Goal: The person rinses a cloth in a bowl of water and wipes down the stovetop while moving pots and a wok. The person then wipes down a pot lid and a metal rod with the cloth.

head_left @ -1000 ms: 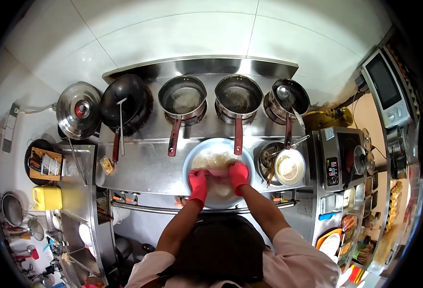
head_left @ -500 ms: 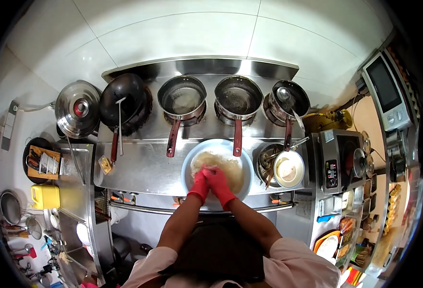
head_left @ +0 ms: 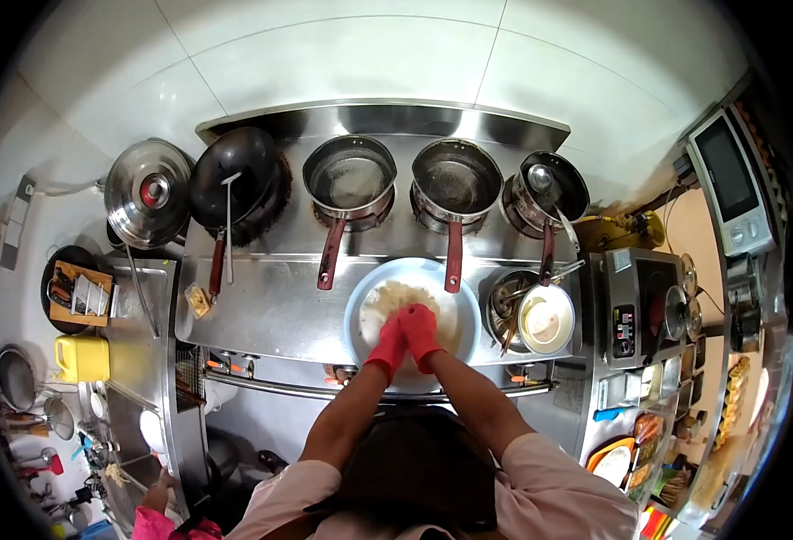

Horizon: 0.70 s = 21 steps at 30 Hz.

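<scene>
Both hands — the left hand point(head_left: 394, 338) and the right hand point(head_left: 421, 329), each covered by a pink glove — are being held pressed together over the basin point(head_left: 352, 319), near its middle; the fingertips are being hidden, so how far the grip is closed, and whether anything is being kept inside it, cannot be told. The pale blue basin is being carried by the steel tabletop point(head_left: 270, 310); its cloudy, light-brown contents point(head_left: 403, 292) are being shown mostly just beyond the hands, on the side away from the body; no long axis is being given by the round basin, and neither hand is being placed clearly nearer, though the right is being held a little farther forward.

Above the far right rim, the dark red handle point(head_left: 454, 256) of a pot point(head_left: 456, 183) is being pointed toward the body; a pale bowl point(head_left: 566, 337) is being kept just right of the basin.

No brand or writing is being made readable; the marks on the cooker's panel point(head_left: 624, 331) and the label point(head_left: 623, 259) are being shown too small.
</scene>
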Tool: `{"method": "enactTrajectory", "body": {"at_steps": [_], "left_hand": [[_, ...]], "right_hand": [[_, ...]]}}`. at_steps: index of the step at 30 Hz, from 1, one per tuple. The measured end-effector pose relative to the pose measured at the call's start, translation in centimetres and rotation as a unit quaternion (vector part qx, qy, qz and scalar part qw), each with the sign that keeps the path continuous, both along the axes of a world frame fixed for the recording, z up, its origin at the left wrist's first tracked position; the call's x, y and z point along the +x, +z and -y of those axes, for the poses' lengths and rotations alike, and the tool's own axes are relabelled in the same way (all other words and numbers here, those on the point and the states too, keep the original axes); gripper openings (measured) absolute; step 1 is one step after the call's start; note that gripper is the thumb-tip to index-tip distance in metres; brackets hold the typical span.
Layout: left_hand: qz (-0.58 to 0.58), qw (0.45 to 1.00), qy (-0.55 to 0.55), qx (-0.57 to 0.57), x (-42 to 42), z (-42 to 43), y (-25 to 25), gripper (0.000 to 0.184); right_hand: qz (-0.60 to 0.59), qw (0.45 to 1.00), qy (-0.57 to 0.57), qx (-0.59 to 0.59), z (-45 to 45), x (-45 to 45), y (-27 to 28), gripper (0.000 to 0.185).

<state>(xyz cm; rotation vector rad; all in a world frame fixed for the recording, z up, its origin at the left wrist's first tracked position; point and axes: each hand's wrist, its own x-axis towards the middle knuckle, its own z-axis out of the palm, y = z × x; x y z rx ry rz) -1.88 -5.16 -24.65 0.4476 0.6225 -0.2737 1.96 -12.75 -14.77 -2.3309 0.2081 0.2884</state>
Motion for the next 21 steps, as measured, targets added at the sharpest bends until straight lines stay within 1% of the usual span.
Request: {"method": "enactTrajectory", "body": {"at_steps": [1, 2, 3, 4, 5, 6, 7, 8, 9, 10, 11, 12, 13, 14, 16, 17, 18, 19, 21], "left_hand": [[-0.012, 0.999, 0.001, 0.037, 0.0, -0.2, -1.7, 0.05], [-0.024, 0.997, 0.003, 0.074, -0.4, -0.4, -4.6, 0.048], [-0.035, 0.993, 0.015, 0.109, -0.2, -0.6, -1.8, 0.04], [-0.048, 0.987, 0.02, 0.15, 0.0, -1.1, 2.5, 0.033], [-0.06, 0.98, 0.017, 0.19, -0.1, -1.5, 6.9, 0.028], [-0.071, 0.97, 0.015, 0.23, -0.4, -1.8, 9.0, 0.026], [-0.123, 0.932, 0.045, 0.338, -0.4, -2.4, 6.1, 0.026], [-0.118, 0.935, 0.036, 0.333, -0.4, -2.9, 6.7, 0.027], [-0.113, 0.938, 0.027, 0.328, -0.3, -3.4, 7.8, 0.031], [-0.107, 0.94, 0.018, 0.322, -0.2, -3.9, 8.4, 0.035], [-0.066, 0.948, 0.034, 0.308, -1.0, -4.4, 5.9, 0.044], [-0.08, 0.94, 0.049, 0.327, -1.4, -4.1, 6.0, 0.049], [-0.094, 0.932, 0.064, 0.344, -1.5, -3.5, 6.0, 0.054], [-0.085, 0.936, 0.045, 0.339, -2.1, -3.0, 7.0, 0.063], [-0.065, 0.942, 0.007, 0.329, -3.2, -2.1, 9.4, 0.081], [-0.036, 0.927, -0.067, 0.367, -4.1, -2.1, 9.6, 0.084], [0.022, 0.913, -0.116, 0.39, -4.0, -2.0, 9.7, 0.084], [0.083, 0.894, -0.158, 0.412, -3.9, -1.8, 9.8, 0.084], [0.254, 0.849, -0.19, 0.423, -2.2, -1.2, 7.1, 0.078]], "right_hand": [[-0.041, 0.998, 0.016, -0.036, 0.3, 0.5, 1.4, 0.033], [-0.01, 0.999, 0.028, -0.038, 1.1, 0.3, 0.9, 0.032], [0.022, 0.998, 0.041, -0.04, 2.0, 0.2, -0.4, 0.032], [0.055, 0.996, 0.055, -0.043, 2.7, 0.3, -1.2, 0.031], [-0.003, 0.991, 0.078, -0.105, 3.1, 0.6, 0.1, 0.028], [-0.02, 0.986, 0.088, -0.138, 3.6, 0.6, -0.5, 0.026], [-0.036, 0.98, 0.097, -0.169, 4.1, 0.9, -1.1, 0.025], [-0.051, 0.973, 0.106, -0.2, 4.7, 1.5, -2.6, 0.024], [-0.004, 0.987, 0.05, -0.153, 5.5, 1.7, -6.6, 0.019], [0.036, 0.988, 0.037, -0.145, 5.2, 1.6, -6.4, 0.018], [0.076, 0.987, 0.023, -0.137, 4.9, 1.4, -5.6, 0.016], [0.116, 0.985, 0.009, -0.129, 4.7, 1.4, -4.4, 0.014], [0.116, 0.993, 0.004, -0.038, 4.5, 1.6, -3.2, 0.013], [0.114, 0.992, -0.002, 0.053, 4.2, 1.9, -1.2, 0.012], [0.115, 0.967, 0.007, 0.228, 3.8, 1.8, 0.5, 0.009], [0.118, 0.943, 0.022, 0.31, 3.8, 1.6, 1.0, 0.007], [0.12, 0.913, 0.038, 0.388, 3.8, 1.4, 1.6, 0.006], [0.094, 0.903, 0.047, 0.417, 4.1, 1.2, 2.2, 0.007], [0.04, 0.878, 0.065, 0.473, 4.8, 0.2, 5.5, 0.013]]}}
